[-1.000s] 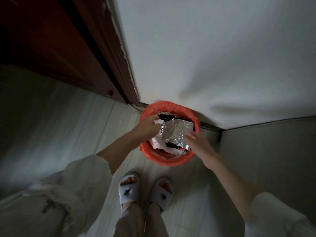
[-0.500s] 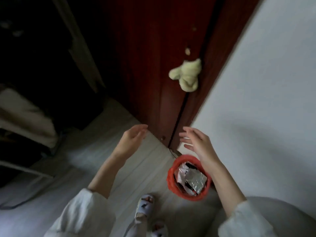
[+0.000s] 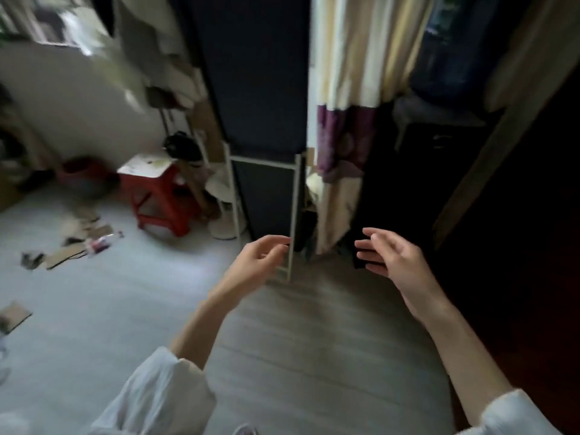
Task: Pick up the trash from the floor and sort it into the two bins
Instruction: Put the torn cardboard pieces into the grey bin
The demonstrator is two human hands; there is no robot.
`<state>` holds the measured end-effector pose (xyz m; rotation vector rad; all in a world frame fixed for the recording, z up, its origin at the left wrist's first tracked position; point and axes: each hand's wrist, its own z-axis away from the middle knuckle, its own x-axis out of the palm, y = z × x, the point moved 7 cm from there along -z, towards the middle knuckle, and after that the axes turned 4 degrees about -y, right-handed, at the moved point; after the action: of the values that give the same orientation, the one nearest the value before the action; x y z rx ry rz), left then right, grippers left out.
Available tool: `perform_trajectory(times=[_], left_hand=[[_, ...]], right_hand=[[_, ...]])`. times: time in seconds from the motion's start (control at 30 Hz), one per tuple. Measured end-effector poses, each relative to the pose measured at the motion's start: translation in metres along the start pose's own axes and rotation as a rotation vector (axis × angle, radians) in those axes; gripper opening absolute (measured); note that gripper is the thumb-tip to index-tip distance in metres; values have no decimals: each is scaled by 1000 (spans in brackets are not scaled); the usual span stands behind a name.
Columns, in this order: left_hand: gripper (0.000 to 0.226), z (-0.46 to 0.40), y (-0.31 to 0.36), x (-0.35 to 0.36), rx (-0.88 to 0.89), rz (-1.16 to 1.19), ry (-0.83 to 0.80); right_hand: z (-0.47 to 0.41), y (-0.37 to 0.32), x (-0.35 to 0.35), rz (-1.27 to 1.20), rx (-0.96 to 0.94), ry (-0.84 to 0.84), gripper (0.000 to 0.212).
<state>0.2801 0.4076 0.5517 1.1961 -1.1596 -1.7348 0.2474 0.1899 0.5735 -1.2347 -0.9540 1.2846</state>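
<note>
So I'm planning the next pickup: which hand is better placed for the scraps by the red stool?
Probably the left hand. It is empty and open, on the same side as the cardboard scraps lying left on the floor. The right hand, also empty, is over by the curtain, farther from them.

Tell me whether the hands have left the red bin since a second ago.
Yes. Both the left hand and right hand are empty and raised over bare floor; the bin is out of view.

Matt wood-grain plank floor [image 3: 314, 356]; glossy red plastic stool [image 3: 163, 196]; flat brown cardboard scraps [image 3: 67, 254]; soft cloth curtain [image 3: 345, 89]; white fabric sleeves [image 3: 157, 400].
</note>
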Motion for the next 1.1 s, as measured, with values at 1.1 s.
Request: perform_trajectory(times=[1.1], left_hand=[[24, 0, -226, -789, -226, 121, 984]], right_hand=[[-310, -182, 881, 51, -245, -972, 20]])
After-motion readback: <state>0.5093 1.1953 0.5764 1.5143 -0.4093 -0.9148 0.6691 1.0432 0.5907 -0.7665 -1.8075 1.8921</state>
